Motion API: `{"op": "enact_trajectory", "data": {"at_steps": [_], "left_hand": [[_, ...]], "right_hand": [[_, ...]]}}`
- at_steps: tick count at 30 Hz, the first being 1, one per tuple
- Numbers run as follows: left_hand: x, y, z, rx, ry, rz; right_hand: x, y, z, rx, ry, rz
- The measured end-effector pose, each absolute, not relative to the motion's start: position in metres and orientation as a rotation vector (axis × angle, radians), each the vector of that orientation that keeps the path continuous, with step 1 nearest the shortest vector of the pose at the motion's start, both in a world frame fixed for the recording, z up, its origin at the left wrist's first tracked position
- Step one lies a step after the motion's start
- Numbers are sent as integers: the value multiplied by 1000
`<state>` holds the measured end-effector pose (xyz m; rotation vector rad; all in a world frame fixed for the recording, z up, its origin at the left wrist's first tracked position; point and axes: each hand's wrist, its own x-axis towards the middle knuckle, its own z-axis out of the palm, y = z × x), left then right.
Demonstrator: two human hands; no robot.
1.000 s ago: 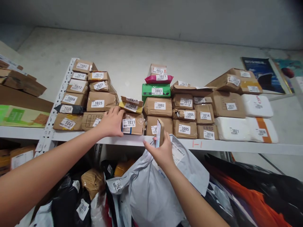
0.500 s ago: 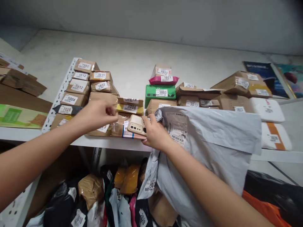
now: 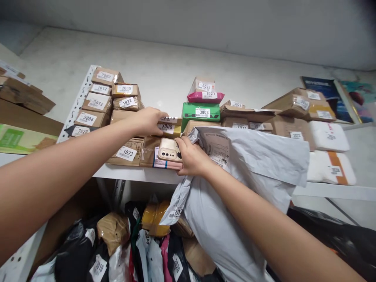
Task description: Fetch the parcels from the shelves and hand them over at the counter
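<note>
**Two hands at a shelf of numbered parcels**

Nearest the camera, below the shelf (image 3: 141, 174), bagged parcels (image 3: 100, 250) in black, white and brown wrap stand packed together, several bearing number labels. Above them the right hand (image 3: 190, 158) closes its grip on two things at once: a pale pink phone (image 3: 169, 150), held flat with its camera lenses facing up, and the upper edge of a large grey mailer bag (image 3: 252, 156), which drapes across the shelf front and hangs below it. The phone lies just in front of a brown parcel (image 3: 152, 150) standing on the shelf. Farther back, the left hand (image 3: 148, 120) rests palm down, fingers curled, on the yellow parcel marked 3008 (image 3: 168, 128); whether it grips the parcel cannot be told. To its left stand cartons marked 1023 (image 3: 126, 152) and 5004 (image 3: 88, 118). Behind, a green parcel 3003 (image 3: 201, 111) carries a pink one marked 1021 (image 3: 207, 96). White padded packs (image 3: 330, 135) lie at far right against the wall (image 3: 176, 70)
</note>
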<state>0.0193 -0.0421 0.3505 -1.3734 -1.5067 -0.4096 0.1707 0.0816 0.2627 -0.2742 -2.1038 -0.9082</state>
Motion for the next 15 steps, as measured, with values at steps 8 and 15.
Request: {"op": "enact_trajectory", "data": {"at_steps": [8,15], "left_hand": [[7,-65,374,-1258,-1440,-576],[2,-52,362,-1392,-1405,-525]], "right_hand": [[200,49,252,-160,-2044,-774],[220,33,235,-21,-1844,-878]]}}
